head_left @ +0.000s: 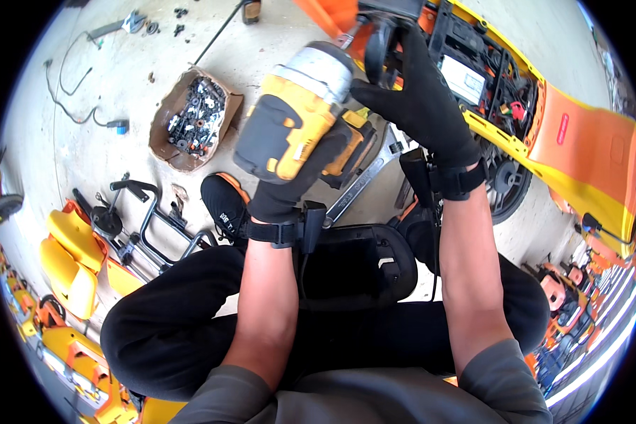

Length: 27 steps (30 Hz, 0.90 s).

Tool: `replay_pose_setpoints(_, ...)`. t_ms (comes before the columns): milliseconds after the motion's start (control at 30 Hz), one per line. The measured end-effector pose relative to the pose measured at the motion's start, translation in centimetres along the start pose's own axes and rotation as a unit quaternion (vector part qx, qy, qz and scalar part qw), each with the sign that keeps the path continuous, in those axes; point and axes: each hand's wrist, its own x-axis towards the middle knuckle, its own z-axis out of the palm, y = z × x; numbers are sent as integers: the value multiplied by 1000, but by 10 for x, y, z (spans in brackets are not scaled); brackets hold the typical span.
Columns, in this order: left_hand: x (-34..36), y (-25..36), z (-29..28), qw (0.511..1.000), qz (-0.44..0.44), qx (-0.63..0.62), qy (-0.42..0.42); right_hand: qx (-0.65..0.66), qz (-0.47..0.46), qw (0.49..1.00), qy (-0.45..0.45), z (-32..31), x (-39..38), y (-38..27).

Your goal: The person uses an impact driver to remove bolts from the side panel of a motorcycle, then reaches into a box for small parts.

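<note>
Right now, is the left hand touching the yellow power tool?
Touching: the head view shows the gloved left hand closed around the grip of the yellow power tool.

power driver point(305, 119): matt plastic, glossy metal nose point(316, 69); wrench point(360, 185): smooth metal; box point(232, 113): cardboard

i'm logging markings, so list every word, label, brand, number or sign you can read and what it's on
I leave printed wording uncopied; here is where it stands:
Black shoe: white lettering, partly legible.
Steel wrench: raised or stamped lettering, too small to read surely.
Yellow-and-black power tool: dark marking, too small.
Red label on the orange panel: too small.
</note>
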Motion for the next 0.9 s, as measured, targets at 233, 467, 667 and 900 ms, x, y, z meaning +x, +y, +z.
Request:
replay_pose_setpoints(233,6,19,2,975,-84,-207,1,-79,-46,993,76,-1,-17,-11)
replay_pose_setpoints(467,0,15,3,968,-130,-213,-12,30,-7,996,87,12,-28,-11)
replay_pose_setpoints(667,-10,2,1,999,11,-20,-49,52,-26,995,85,22,-29,-7)
replay_pose_setpoints(900,-8,8,2,998,1,-41,-41,49,0,994,99,31,-27,-8)
